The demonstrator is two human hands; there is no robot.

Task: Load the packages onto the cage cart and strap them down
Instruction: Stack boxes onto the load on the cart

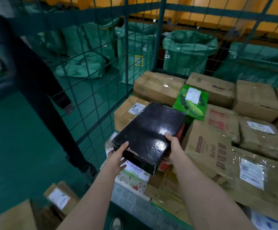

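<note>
**Loading well along, strapping not begun**

Nearest the camera, cardboard packages point(58, 198) sat on the green floor outside the cart, so loading was judged unfinished. Just past them, a black box point(148, 130) was held over the front left corner of the cage cart point(126, 47), above packages lying there; whether it touched them could not be told. Farther in, brown cartons point(244, 146) and a green box point(191, 102) covered the cart bed back to the rear mesh. No strap showed, so strapping looked not yet started.

Both forearms reached forward. The left hand point(118, 155) gripped the box's near left corner, thumb on top and fingers beneath. The right hand point(173, 150) clasped the near right edge, thumb over the lid and fingers under it.
</note>
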